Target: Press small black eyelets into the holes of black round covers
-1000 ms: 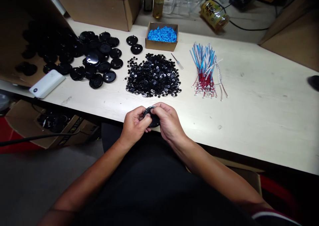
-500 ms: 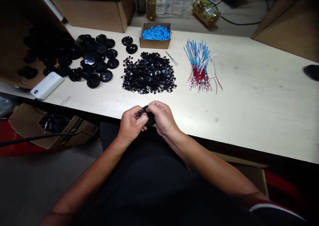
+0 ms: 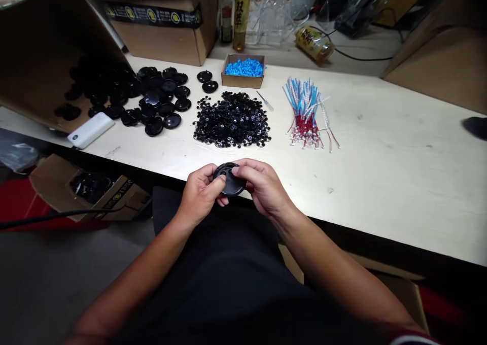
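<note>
The left hand [image 3: 201, 193] and the right hand [image 3: 262, 182] both grip one round black disc [image 3: 233, 183], which is located at the near edge of the surface [image 3: 365, 172]. The left hand clamps the left side of the disc, with the thumb on its upper face. The right hand clamps the right side, its thumb also on the upper face.

Directly beyond the hands lies a heap of small black parts [image 3: 233, 121]. Beyond this heap, a small open cardboard box [image 3: 243, 82] contains blue pieces [image 3: 244, 68]. A thin tool with a translucent end [image 3: 269, 105] lies at the far right side of the heap. To the right of the tool lies a bundle of blue, white and red wires [image 3: 305, 114].

To the left of the heap, additional round black discs [image 3: 167, 94] are grouped in front of and inside a large cardboard box [image 3: 49, 56] tipped on its side. A white device [image 3: 91, 130] lies near this box, at the left.
</note>
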Motion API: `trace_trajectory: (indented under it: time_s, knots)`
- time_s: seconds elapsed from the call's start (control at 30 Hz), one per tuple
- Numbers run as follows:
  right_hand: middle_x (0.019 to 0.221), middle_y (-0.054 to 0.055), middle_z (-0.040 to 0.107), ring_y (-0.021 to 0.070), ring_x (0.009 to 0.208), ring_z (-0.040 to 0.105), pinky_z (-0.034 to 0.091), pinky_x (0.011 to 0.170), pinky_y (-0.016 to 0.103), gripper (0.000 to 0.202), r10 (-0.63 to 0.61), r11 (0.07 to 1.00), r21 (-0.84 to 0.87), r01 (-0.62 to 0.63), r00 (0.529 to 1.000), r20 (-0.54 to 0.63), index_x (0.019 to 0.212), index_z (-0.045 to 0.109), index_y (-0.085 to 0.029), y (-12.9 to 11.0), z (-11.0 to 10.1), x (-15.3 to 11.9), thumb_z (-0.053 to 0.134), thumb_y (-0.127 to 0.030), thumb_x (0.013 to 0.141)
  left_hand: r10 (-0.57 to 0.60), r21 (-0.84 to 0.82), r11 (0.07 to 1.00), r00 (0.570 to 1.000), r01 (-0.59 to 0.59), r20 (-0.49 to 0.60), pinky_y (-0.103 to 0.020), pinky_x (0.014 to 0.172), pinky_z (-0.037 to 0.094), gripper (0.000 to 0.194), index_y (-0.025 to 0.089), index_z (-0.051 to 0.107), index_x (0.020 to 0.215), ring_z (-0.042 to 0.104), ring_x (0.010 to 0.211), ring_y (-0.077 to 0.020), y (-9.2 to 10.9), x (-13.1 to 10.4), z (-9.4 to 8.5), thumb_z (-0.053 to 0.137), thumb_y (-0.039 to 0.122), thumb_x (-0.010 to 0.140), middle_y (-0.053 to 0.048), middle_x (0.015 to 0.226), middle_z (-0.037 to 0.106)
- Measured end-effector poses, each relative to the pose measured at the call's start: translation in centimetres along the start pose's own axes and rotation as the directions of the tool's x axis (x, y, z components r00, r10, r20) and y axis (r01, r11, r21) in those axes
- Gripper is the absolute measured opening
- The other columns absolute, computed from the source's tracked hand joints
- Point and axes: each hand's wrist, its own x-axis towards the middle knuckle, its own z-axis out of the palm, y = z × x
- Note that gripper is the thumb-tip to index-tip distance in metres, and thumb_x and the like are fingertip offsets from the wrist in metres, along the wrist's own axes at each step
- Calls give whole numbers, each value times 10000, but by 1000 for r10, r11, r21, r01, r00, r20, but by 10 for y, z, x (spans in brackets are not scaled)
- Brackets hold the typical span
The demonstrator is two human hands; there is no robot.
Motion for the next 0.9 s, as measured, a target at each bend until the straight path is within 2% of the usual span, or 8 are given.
trace_trajectory:
  time_s: [0.3,0.63,0.8,0.9]
  knots:
    - [642,-4,676,126,586,579,433,561,236,90,-52,992,-113,49,998,-28,729,722,-160,6,0,-6,724,-249,740,1,53,999,1000,-2,20,-191,398,521,184,181,583,773,643,425,-125,0,-13,5,673,285,895,43,553,634]
    - [601,-20,623,113,569,537,395,549,230,120,0,986,-167,1,1000,8,670,662,-157,3,-5,-15,716,-261,695,-33,101,995,998,27,53,-187,394,514,148,180,568,765,629,410,-117,3,-21,11,651,252,865,60,532,617]
    - [562,-35,583,96,530,465,339,512,232,131,58,988,-144,-55,998,17,626,645,-165,4,-8,-18,733,-260,642,-43,126,991,997,35,69,-184,382,502,138,175,578,764,618,399,-112,2,-26,12,648,256,852,57,532,617]
    - [554,-36,575,90,528,448,320,507,233,126,51,987,-154,-46,998,25,617,653,-162,4,-11,-20,727,-262,641,-43,126,991,996,33,78,-191,382,506,144,178,576,762,622,402,-119,2,-28,13,645,266,855,56,531,616]
